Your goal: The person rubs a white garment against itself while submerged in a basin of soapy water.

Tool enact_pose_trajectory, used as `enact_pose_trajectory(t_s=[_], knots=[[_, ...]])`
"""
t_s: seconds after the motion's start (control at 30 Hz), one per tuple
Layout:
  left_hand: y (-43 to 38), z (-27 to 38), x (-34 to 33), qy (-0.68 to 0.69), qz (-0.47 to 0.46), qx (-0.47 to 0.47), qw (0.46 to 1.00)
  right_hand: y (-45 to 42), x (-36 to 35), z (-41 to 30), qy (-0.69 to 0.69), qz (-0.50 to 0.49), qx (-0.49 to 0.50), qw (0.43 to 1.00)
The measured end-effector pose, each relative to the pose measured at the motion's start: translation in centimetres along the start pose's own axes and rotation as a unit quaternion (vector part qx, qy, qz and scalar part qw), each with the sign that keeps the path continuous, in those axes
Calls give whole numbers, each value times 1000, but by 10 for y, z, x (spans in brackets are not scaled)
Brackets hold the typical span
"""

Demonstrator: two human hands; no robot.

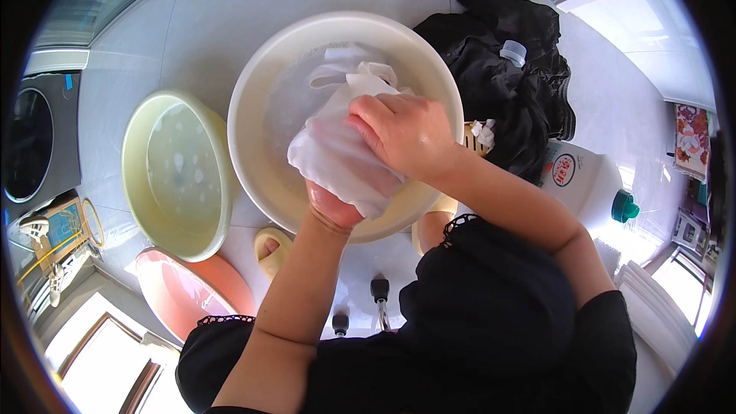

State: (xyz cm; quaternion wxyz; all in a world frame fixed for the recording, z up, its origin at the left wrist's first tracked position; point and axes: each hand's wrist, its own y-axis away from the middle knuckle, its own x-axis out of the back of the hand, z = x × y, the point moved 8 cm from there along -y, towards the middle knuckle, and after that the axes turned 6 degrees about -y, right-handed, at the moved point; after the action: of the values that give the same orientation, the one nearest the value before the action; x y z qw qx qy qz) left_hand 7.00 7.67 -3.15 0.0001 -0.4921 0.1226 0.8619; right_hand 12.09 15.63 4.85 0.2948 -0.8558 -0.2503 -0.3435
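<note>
A wet white cloth (339, 132), perhaps a garment, is bunched over a large cream basin (247, 184). Its far end trails into cloudy, sudsy water (287, 92). My right hand (408, 132) is curled in a fist on top, with the cloth gripped beneath its fingers. Under the near end is my left hand (334, 202), with the fabric draped over it. Wet fabric clings to this hand and hides its fingers, while the wrist and heel of the palm show below the hem.
Left of the basin stand a pale green tub (221, 184) of water and a tilted pink basin (230, 282). Black clothing (512, 98) lies on the right with a clear cap (513, 53) on it. A white detergent jug (581, 178) lies beside a slippered foot (431, 230).
</note>
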Motion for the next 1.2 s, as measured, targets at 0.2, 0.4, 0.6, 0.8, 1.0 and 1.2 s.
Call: enact_pose_trajectory(t_s=[0.2, 0.4, 0.6, 0.8, 1.0, 1.2], knots=[[4, 7, -7, 224, -77, -7, 972, 16, 40, 82, -98, 116, -166, 974], [12, 15, 37, -265, 43, -45, 962, 151, 43, 212, 16, 68, -369, 927], [11, 9, 35, 156, -3, 6, 988, 111, 59, 161, 106, 79, -274, 953], [6, 22, 19, 78, 14, 37, 996, 11, -3, 38, -463, -179, -242, 834], [6, 37, -2, -218, -12, -10, 976, 14, 9, 45, -390, -100, -268, 875], [6, 26, -5, 77, 42, 51, 995, 53, 33, 108, -578, -68, -395, 711]])
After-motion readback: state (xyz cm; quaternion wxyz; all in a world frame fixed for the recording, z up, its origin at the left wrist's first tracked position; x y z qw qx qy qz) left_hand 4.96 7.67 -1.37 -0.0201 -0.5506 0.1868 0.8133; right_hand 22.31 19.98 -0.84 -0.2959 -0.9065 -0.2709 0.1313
